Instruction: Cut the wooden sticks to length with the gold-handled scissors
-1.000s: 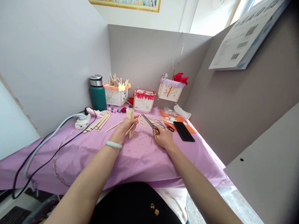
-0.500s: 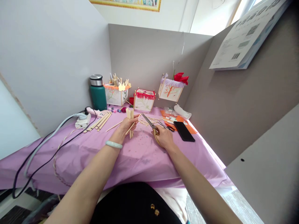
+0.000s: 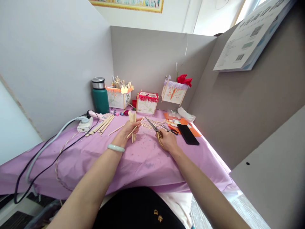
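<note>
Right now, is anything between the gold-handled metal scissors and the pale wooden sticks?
Nothing visible stands between the scissors and the slanted stick; fingers of the left hand do stand between the scissors and the upright bundle.

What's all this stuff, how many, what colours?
Sticks: many, pale, left hand, cloth
Scissors: 2, gold and black, right hand, cloth
Boxes: 3, white, back
Bottle: 1, green, back left
Phone: 1, black, right
Flowers: some, red, right box
Paper: some, orange, right
Cables: several, black, white, left
Power strip: 1, white, left
Booklet: 1, white, right wall
Picture: 1, gold-framed, top
Cloth: 1, pink, table
Bangle: 1, green, left wrist
Hands: 2, bare, centre
</note>
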Demonstrator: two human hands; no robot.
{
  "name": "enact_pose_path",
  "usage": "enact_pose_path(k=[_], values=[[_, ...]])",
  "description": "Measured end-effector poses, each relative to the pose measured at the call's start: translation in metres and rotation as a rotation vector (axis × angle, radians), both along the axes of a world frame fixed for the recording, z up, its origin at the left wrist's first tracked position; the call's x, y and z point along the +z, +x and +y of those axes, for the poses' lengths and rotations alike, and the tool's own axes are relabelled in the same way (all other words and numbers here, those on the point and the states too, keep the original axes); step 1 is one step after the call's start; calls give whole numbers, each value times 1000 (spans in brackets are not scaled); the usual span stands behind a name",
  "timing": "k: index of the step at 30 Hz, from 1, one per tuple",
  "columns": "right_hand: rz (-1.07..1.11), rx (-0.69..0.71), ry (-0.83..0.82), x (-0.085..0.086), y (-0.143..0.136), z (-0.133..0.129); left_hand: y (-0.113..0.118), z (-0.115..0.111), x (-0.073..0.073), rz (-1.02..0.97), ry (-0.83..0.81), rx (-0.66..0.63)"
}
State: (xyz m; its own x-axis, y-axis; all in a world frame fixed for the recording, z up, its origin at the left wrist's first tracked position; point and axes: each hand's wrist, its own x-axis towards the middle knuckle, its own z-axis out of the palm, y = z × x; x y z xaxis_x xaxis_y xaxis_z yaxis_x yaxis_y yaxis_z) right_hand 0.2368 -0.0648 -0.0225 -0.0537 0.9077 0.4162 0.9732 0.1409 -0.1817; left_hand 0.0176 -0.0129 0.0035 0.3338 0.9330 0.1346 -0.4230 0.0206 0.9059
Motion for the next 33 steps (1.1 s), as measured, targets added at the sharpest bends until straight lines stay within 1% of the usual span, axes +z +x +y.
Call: enact_pose_path(k=[2,4,6,7,9,11,13,15,17,19,21,24,26,28,30,32,33], values=[[10,-2,25,-2,-1,1,-4,-1,3,51,5,64],[26,4,50,-4,-1,1,-11,-1,7,135,5,160],[40,-6,72,-4,-1,1,-22,0,12,274,18,285],[45,-15,81,-4,-1,1,-28,2,14,359,63,360],[54,-26,89,-4,0,1,-38,8,16,609,123,512],[62,-22,87,-4,0,2,-44,14,16,936,168,661],[70,-11,84,-5,1,3,-46,20,16,1249,199,735],[78,-7,83,-6,1,4,-42,23,16,1412,240,752],[86,-18,83,-7,1,4,-36,23,17,1462,289,732],[91,-27,85,-7,1,4,-29,22,17,1507,317,692],[96,-27,88,-7,1,4,-23,20,16,1572,308,637],[101,-22,83,-6,1,4,-16,19,10,1640,281,526],[99,-19,81,-7,1,4,-13,18,5,1660,302,500],[93,-20,82,-7,1,4,-13,18,2,1680,296,481],[87,-27,77,-6,1,4,-18,18,1,1695,282,470],[84,-37,68,-6,1,4,-28,19,3,1703,268,492],[84,-41,65,-6,1,4,-35,20,5,1712,248,522]])
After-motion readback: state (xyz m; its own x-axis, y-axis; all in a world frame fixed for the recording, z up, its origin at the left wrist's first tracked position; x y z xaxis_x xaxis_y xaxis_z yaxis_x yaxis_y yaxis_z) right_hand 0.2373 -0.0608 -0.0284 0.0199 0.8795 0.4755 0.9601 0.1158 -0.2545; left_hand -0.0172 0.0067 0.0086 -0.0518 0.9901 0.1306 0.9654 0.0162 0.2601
